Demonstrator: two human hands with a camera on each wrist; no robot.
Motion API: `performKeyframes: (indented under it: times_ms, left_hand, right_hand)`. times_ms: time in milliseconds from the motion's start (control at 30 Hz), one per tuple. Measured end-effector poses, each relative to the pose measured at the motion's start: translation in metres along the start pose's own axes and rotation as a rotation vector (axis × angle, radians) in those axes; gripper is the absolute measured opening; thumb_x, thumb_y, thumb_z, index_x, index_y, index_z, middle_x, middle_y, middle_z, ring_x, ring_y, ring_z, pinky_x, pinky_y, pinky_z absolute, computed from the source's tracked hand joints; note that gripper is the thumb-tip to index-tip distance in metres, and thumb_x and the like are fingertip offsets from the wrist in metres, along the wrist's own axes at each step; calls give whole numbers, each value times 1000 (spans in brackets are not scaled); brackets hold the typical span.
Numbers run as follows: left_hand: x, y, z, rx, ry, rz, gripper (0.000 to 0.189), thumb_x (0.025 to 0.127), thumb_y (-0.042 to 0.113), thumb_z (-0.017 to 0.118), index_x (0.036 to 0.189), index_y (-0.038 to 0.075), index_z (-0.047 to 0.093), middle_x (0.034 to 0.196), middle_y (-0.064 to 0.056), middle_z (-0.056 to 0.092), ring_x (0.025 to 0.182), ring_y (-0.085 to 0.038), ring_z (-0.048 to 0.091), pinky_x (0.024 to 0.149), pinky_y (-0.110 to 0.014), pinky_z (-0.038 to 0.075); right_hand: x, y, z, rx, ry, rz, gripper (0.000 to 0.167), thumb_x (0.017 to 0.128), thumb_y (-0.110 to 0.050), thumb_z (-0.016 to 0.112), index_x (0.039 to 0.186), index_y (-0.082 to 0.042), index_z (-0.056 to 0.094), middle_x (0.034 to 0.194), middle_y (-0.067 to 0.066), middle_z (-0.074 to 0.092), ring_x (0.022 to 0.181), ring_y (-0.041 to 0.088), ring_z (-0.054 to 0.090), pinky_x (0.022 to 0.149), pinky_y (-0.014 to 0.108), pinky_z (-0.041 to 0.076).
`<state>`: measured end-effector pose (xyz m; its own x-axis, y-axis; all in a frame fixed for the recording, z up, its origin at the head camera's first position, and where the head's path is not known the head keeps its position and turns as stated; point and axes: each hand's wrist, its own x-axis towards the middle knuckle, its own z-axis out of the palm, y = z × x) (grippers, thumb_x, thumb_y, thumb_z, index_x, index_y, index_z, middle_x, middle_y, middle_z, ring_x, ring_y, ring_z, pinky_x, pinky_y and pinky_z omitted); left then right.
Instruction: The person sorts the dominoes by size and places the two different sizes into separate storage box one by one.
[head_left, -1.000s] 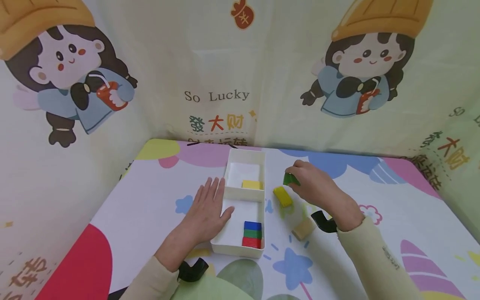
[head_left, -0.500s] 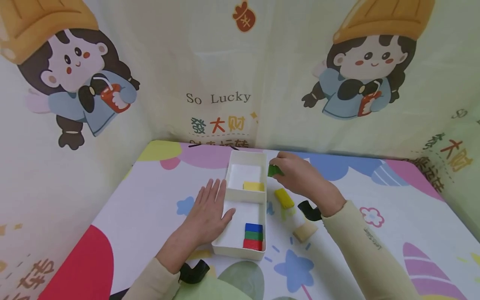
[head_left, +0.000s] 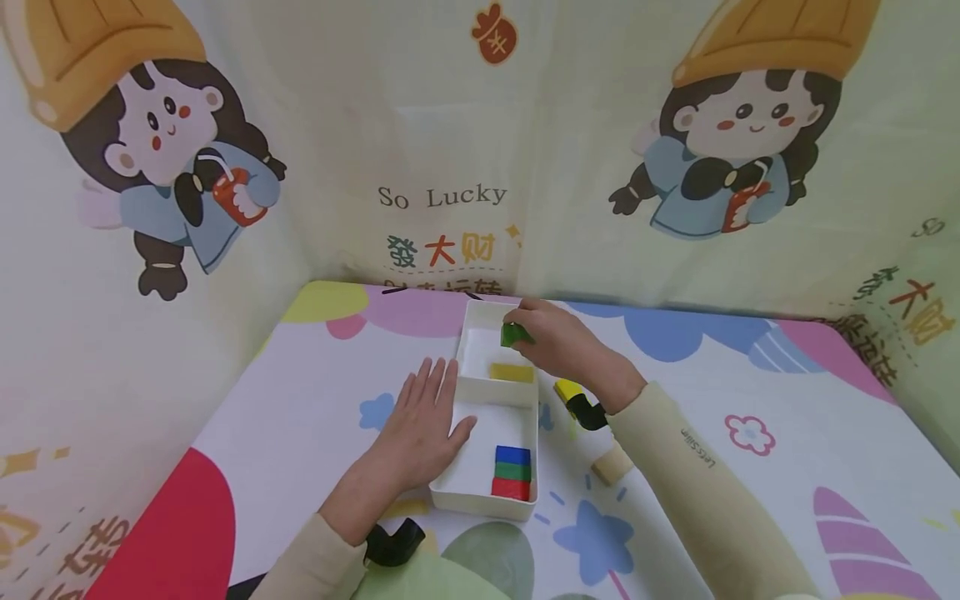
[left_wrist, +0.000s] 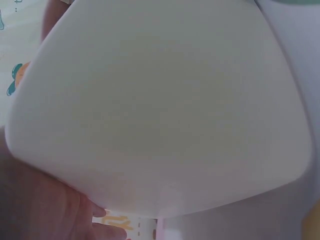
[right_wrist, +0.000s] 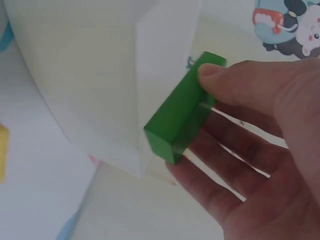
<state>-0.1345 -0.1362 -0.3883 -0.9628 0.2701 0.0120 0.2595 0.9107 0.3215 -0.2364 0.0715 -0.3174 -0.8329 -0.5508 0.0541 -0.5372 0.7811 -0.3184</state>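
Note:
A white two-compartment box [head_left: 483, 507] stands lengthwise on the table. My left hand [head_left: 422, 429] lies along its left side with fingers straight and thumb over the near compartment; the box's pale wall [left_wrist: 160, 110] fills most of the left wrist view. Over the far compartment, my right hand [head_left: 561, 340] pinches a green block [right_wrist: 182, 107] between thumb and fingers. Below it, a yellow block [head_left: 512, 372] lies against the divider. The near compartment's right front corner holds a blue block [head_left: 513, 455], a green block [head_left: 512, 472] and a red block [head_left: 512, 489] in a row.
To the right of the box, a second yellow block [head_left: 567, 389] lies partly hidden behind the right wrist's black mount [head_left: 587, 412]. Nearer is a plain wooden block [head_left: 611, 466], partly covered by the sleeve [head_left: 675, 458]. A printed cloth wall [head_left: 435, 108] rises behind the table.
My right hand has carried the green block leftward from beside the box to over its far compartment. The left hand has stayed at the box's side.

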Motion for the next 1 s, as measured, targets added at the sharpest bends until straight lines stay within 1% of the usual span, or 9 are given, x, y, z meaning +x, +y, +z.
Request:
performKeyframes:
  times_ms: [133,267,333,500,733,867,1000]
  left_hand:
    - [1,-1,0,7,17,2,80,101,47,47,159,4,11,166,-19,15,155,-36,5,125,-55,10]
    - [1,0,0,1,5,5,80,101,47,47,159,4,11,166,-19,15,155,-36,5,125,-55,11]
    - [1,0,1,3,-3,3,80,101,47,46,159,4,11,166,-18,14,155,-36,5,125,-55,10]
    - [1,1,1,12,6,-3,80,101,47,46,159,5,11,166,-18,15,155,-36,5,125,-54,10]
    - [1,1,1,2,1,3,80,101,47,47,159,4,11,166,-18,15,155,-36,5,125,-55,10]
    - [1,0,1,7,5,3,80,101,46,46,159,4,10,166,-18,15,155,-36,5,125,-55,10]
    - [1,0,1,8,8,9,80,101,47,46,159,4,11,166,-18,15,155,-36,5,125,-55,11]
  right_hand:
    - [11,0,9,26,-21,-14,33,91,-11,71,123,-6,67,113,7,62,99,21,61,90,33,58]
    - [20,3,20,10,-69,-11,34,93,-12,69,126,-6,65,116,8,63,100,21,61,93,35,56]
    - [23,5,25,4,-80,-9,36,93,-12,69,128,-7,63,118,8,63,102,21,61,96,36,56]
    - [29,9,38,-14,-53,-10,38,93,-11,69,131,-10,63,117,9,64,101,22,61,96,38,55]
    - [31,11,52,-117,-63,-25,32,94,-10,67,125,-15,70,109,8,65,91,19,59,90,36,57]
    - [31,9,53,-146,-68,-21,31,92,-11,68,123,-15,71,106,7,67,88,19,60,89,36,58]
    - [31,9,54,-192,-71,-39,29,92,-11,68,120,-15,73,106,7,70,86,20,63,88,37,58]
